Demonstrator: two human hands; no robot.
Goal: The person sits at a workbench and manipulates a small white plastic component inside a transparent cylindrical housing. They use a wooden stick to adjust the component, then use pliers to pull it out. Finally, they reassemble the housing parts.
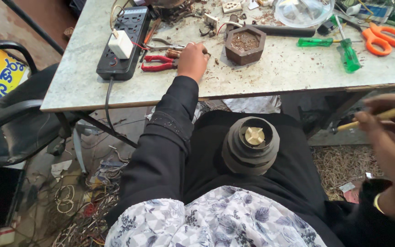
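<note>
I sit at a pale stone-topped worktable [275, 68], looking down at my lap. My left hand [193, 59] reaches forward onto the tabletop with fingers curled down; I cannot tell whether they hold anything. It rests just beside red-handled pliers [158, 63], which lie near a black power strip [123, 43] with a white plug adapter [120, 44] in it. My right hand [392, 137], close to the camera and blurred, grips a thin yellow-handled tool [380, 115] held level. On my lap, upright against black fabric, sits a dark ribbed mixer jar base [251, 145] with a cream plastic coupler [254, 135] at its centre. On the table, a brown hexagonal wooden holder [245, 45] contains brown gritty debris. A clear plastic container [303, 10] lies at the far edge; its contents are unclear. Green-handled screwdrivers [349, 54] and orange-handled scissors [382, 39] lie to the right.
</note>
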